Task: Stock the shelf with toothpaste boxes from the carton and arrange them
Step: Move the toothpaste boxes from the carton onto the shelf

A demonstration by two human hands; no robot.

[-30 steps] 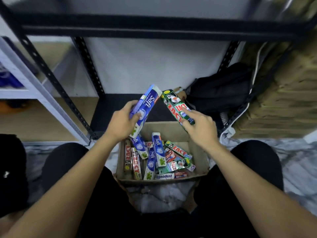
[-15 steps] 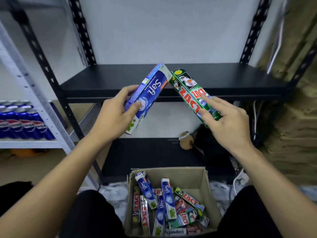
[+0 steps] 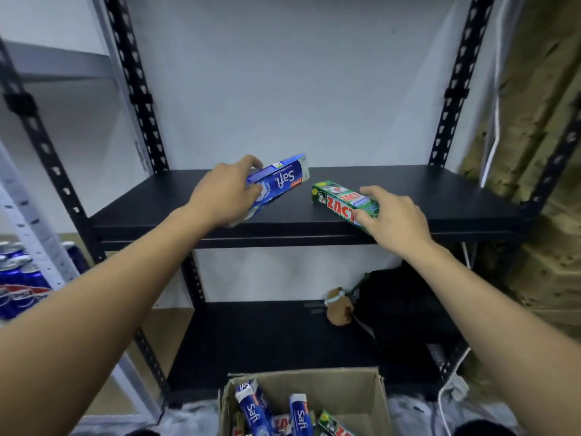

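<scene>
Both my arms are stretched forward to the black shelf (image 3: 440, 196). My left hand (image 3: 226, 193) is wrapped round the near end of the blue Safi box (image 3: 279, 184), which slants from near-left to far-right over the shelf. Can't tell if it's touching down. My right hand (image 3: 393, 215) grips the near end of the green Zact box (image 3: 342, 199), which lies flat on the shelf and points far-left. The far ends are close but apart. The carton (image 3: 361, 391) sits low between my arms.

White wall (image 3: 283, 73) behind, evenly lit. Grey rack (image 3: 56, 62) at left holds blue Pepsi cans (image 3: 19, 294). Rough brown surface (image 3: 534, 136) at right with white cable (image 3: 497, 114) hanging; floor (image 3: 188, 418) marbled grey.
</scene>
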